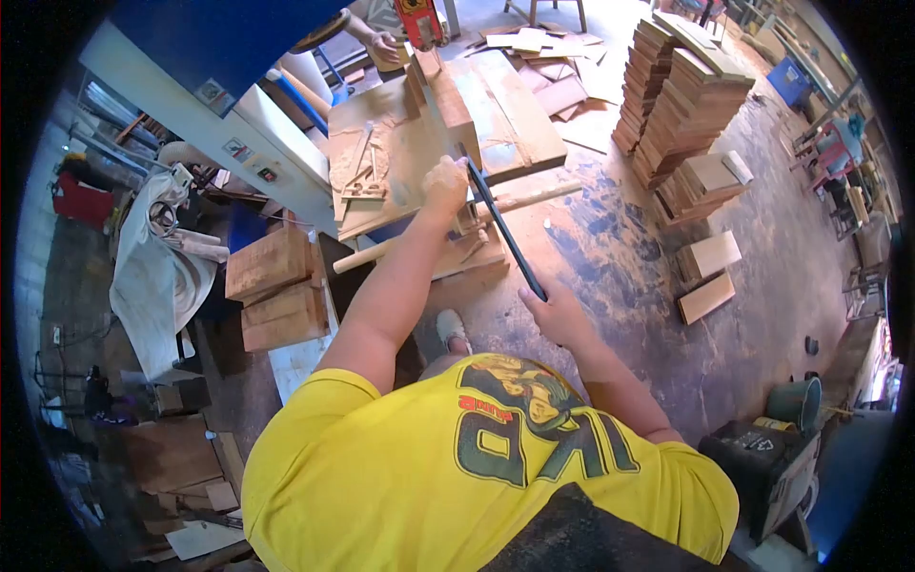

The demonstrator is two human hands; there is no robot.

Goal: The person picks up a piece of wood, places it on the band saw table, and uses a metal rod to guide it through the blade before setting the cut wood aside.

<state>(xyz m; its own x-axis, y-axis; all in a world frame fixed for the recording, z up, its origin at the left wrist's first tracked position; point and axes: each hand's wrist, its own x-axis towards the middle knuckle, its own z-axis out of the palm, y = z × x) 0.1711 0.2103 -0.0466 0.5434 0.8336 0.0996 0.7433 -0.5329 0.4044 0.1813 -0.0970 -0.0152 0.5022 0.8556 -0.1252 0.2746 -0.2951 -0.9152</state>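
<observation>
The view looked steeply down over a person in a yellow printed T-shirt who stood at a band-saw table in a woodworking shop.

**Hands**
- The left hand was extended forward with its fingers curled, and it rested on the near edge of the table, beside the upper end of a long dark flat bar. Whether it actually gripped the bar or only pressed against the table could not be determined.
- The right hand was closed around the lower end of the same bar and held it close to the body.

**Held item**
- The bar ran diagonally from the right hand up to the table edge, where its upper end met the woodwork just beside the left hand.

**Work surface**
- An upright wooden block stood on the table, well beyond the left hand.
- Thin wooden offcuts and sawdust lay on the left part of the table.
- A round wooden pole lay across below the table edge and passed under the left forearm.

**Surroundings**
- Tall stacks of cut boards stood on the floor to the right, with loose boards nearer.
- Wooden blocks were piled to the left.
- Another person's hand was at the far end of the table.
</observation>
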